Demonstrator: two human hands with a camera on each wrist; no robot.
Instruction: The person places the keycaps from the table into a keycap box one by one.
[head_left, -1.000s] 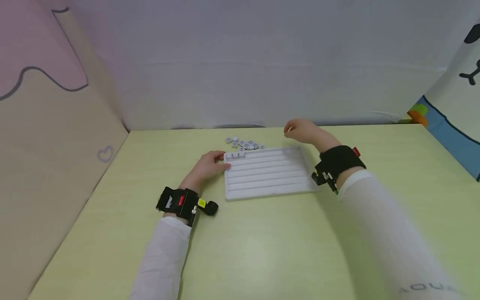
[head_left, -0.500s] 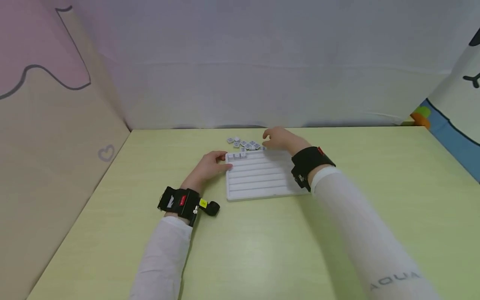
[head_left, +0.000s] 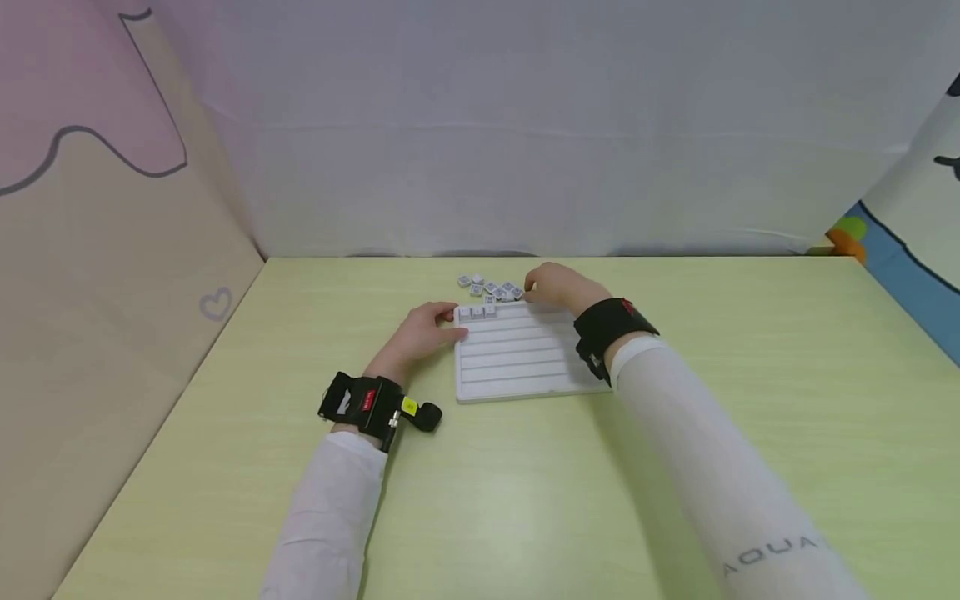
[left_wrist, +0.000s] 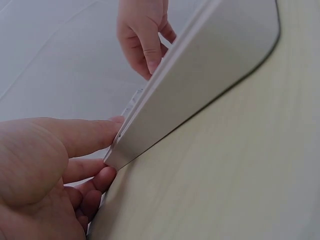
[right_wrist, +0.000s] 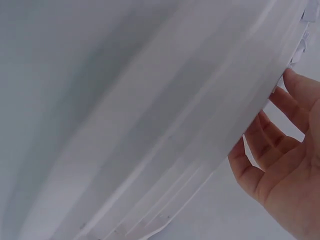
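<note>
A white grooved tray (head_left: 525,354) lies flat mid-table (head_left: 487,500), three small tiles (head_left: 477,312) seated in its far-left groove. The left hand (head_left: 423,331) steadies the tray's far-left corner, fingers curled around the edge. The right hand (head_left: 557,286) reaches into the loose pile of grey-and-white tiles (head_left: 491,288) just behind the tray; whether it grips one, I cannot tell.
</note>
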